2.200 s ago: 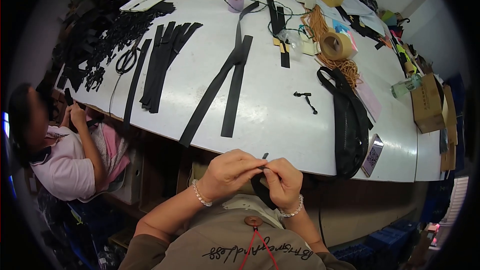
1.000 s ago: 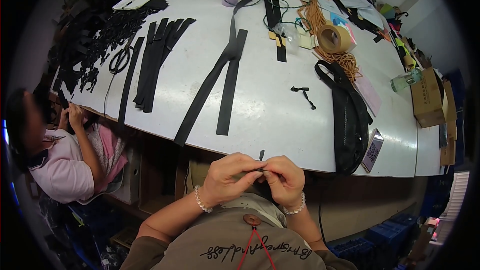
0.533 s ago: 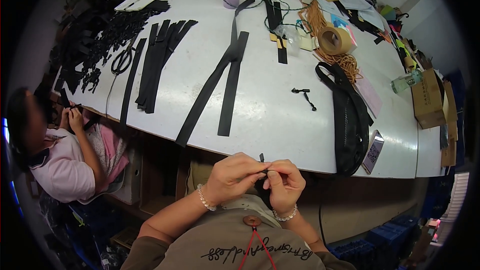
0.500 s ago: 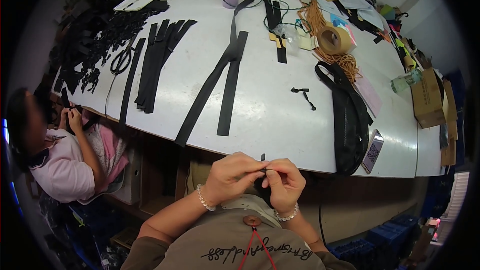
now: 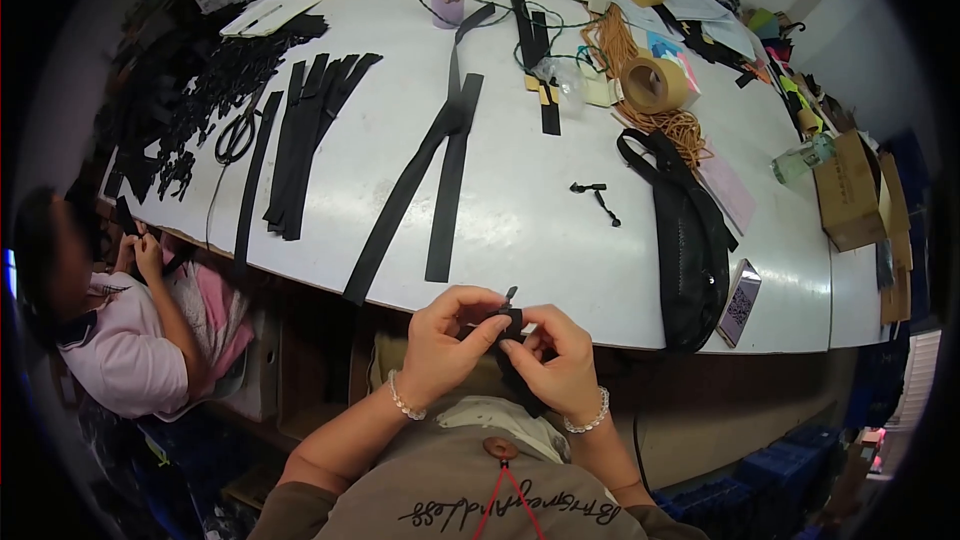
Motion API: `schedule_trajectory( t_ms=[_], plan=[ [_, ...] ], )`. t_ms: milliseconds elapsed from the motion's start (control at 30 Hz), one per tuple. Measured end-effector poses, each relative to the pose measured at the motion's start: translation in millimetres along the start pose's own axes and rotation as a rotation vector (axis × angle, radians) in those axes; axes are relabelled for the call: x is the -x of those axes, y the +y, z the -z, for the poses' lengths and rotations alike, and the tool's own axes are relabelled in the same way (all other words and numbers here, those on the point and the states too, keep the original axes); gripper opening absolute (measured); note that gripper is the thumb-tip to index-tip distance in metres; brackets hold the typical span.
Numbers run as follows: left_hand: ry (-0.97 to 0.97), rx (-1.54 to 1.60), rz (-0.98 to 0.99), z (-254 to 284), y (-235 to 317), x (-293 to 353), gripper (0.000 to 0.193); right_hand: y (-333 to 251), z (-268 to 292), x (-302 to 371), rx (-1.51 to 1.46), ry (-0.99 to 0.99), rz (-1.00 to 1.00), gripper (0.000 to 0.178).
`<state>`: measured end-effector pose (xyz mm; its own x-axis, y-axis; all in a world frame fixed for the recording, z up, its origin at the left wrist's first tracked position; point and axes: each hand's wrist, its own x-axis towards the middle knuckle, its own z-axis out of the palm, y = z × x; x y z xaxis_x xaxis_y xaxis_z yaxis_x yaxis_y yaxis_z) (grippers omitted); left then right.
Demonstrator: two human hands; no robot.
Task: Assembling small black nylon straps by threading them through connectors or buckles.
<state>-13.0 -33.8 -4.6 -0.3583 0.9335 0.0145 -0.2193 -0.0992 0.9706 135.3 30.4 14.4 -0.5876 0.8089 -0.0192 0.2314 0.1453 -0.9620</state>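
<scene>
Just off the table's near edge, my left hand (image 5: 446, 342) and my right hand (image 5: 556, 362) meet on one black strip (image 5: 513, 323). Thumb and fingers of each hand pinch its upper end, and its lower part hangs between my palms toward my lap. A small dark tab (image 5: 511, 294) pokes up at my left fingertips; I cannot make out exactly what it is. On the tabletop beyond my hands lie two long black strips (image 5: 400, 205), one crossing the other. Two small black cord pulls (image 5: 601, 202) lie farther right.
Left on the white table (image 5: 540, 240) are a bundle of black strips (image 5: 305, 155), scissors (image 5: 236, 138) and a heap of small black pieces (image 5: 190, 105). Right are a black bag (image 5: 688, 250), a phone (image 5: 741, 305) and a tape roll (image 5: 654, 85). A co-worker (image 5: 135, 330) sits at left.
My hands have shifted slightly left and come a little apart, with fingers less tightly bunched. More of the black strip's upper end shows between them. The view has also shifted a little.
</scene>
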Motion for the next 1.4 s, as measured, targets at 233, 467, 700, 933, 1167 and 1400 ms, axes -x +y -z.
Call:
schedule_trajectory(
  t_ms=[233, 467, 700, 933, 1167, 1400],
  plan=[
    [-0.030, -0.240, -0.091, 1, 7, -6, 0.021, -19, 17, -19, 0.094, -0.037, 0.206, 0.011],
    [-0.067, -0.322, -0.147, 7, 16, -7, 0.017, -30, 20, -29, 0.303, -0.139, 0.329, 0.007],
    [-0.124, -0.428, -0.306, 7, 21, -6, 0.017, -15, 16, -26, 0.414, -0.023, 0.613, 0.007],
    [-0.172, -0.393, -0.396, 5, 21, -6, 0.017, -8, 0, -20, 0.276, 0.241, 0.751, 0.011],
    [-0.164, -0.427, -0.346, 7, 18, -4, 0.018, 1, -12, -5, -0.051, 0.162, 0.304, 0.010],
    [-0.142, -0.347, -0.446, 7, 12, 2, 0.023, 8, -5, -8, 0.162, 0.244, 0.720, 0.009]
  ],
)
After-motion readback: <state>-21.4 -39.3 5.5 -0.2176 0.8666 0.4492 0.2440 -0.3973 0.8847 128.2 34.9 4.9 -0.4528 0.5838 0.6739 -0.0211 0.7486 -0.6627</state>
